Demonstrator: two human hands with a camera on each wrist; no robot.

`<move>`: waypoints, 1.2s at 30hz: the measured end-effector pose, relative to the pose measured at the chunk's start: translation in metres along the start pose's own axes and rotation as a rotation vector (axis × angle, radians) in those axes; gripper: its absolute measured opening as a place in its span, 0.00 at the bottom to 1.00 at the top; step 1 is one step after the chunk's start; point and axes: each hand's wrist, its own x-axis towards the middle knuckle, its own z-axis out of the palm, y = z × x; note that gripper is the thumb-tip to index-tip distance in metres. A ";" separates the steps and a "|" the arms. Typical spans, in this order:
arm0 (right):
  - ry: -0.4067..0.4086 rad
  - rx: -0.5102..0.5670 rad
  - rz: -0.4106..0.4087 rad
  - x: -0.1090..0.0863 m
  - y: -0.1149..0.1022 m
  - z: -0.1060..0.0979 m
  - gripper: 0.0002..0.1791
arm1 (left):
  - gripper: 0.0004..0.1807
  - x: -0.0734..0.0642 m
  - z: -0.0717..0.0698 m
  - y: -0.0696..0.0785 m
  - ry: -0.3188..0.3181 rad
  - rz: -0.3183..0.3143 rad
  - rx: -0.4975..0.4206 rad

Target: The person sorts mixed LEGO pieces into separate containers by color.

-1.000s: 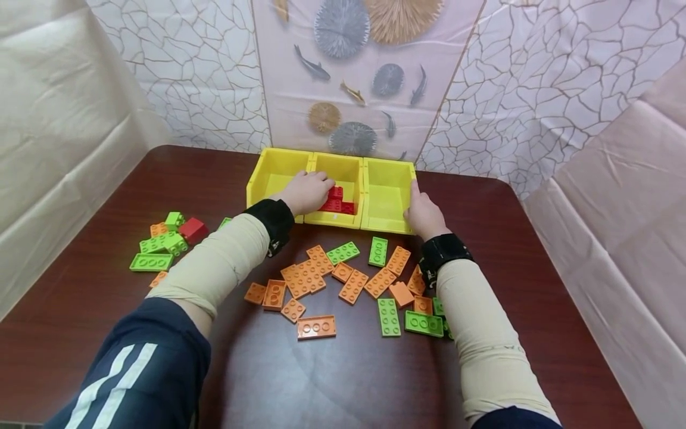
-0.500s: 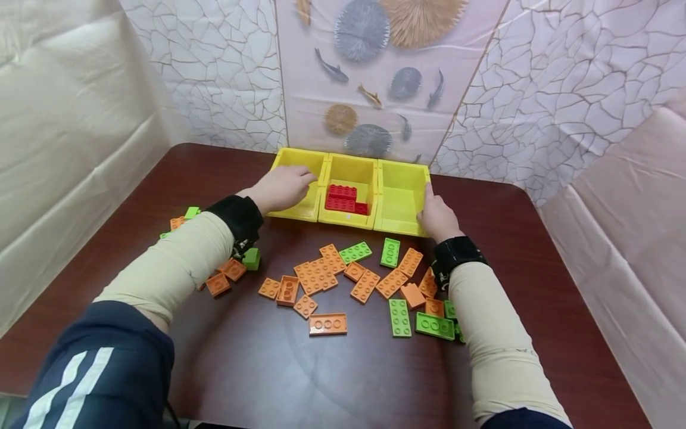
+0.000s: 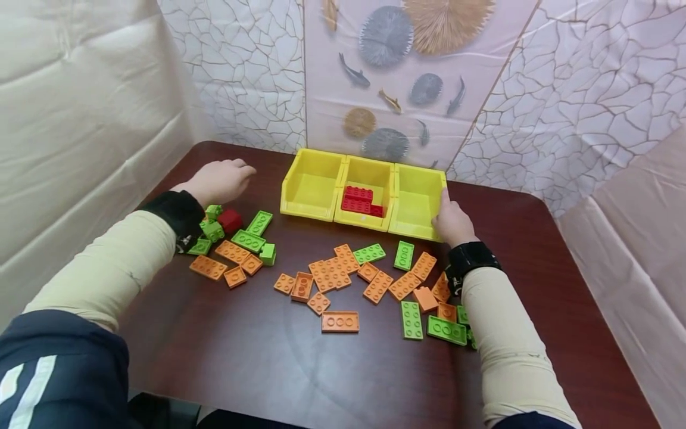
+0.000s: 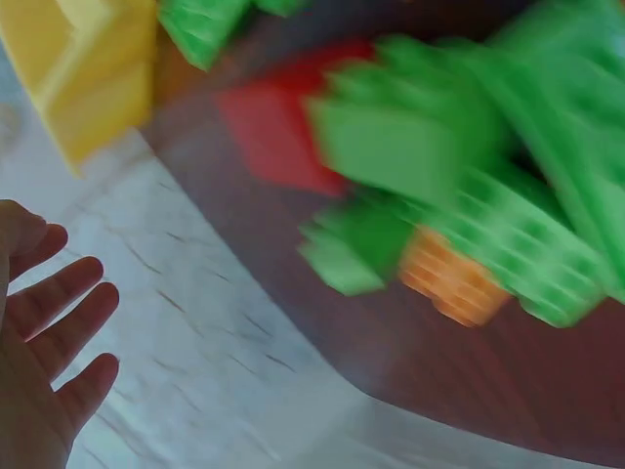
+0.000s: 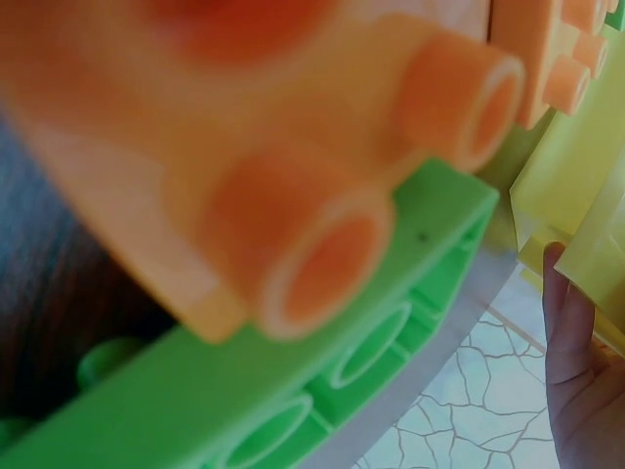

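Note:
My left hand (image 3: pixel 222 180) hovers above the left pile of bricks, holding nothing. In the left wrist view its fingers (image 4: pixel 73 313) are spread, apart from the bricks. Near it lie a red brick (image 3: pixel 230 221) and several green bricks (image 3: pixel 259 223). My right hand (image 3: pixel 452 221) rests against the right side of the yellow three-part bin (image 3: pixel 312 215), one finger straight along the rim. Stacked red bricks (image 3: pixel 357 199) sit in the bin's middle compartment. In the right wrist view, fingers (image 5: pixel 571 342) touch the yellow wall.
Orange bricks (image 3: pixel 329 274) lie scattered in front of the bin, mixed with a few green ones (image 3: pixel 411 320). More orange bricks (image 3: pixel 208 267) edge the left pile. The brown table (image 3: pixel 241 357) meets patterned cloth (image 3: pixel 252 77) at the back.
My left hand has moved left, out of the middle compartment, past the left compartment to above the left pile. The right hand stays on the bin. The head view has shifted slightly left.

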 end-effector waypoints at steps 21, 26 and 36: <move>0.023 0.006 -0.025 -0.001 0.000 0.002 0.44 | 0.17 -0.038 0.046 -0.003 -0.161 0.002 0.045; 0.028 0.011 -0.021 -0.001 0.003 0.002 0.43 | 0.17 -0.034 0.040 0.004 -0.170 -0.008 0.021; 0.019 0.013 -0.009 0.003 0.005 0.003 0.43 | 0.18 0.001 -0.008 0.043 -0.048 0.016 -0.030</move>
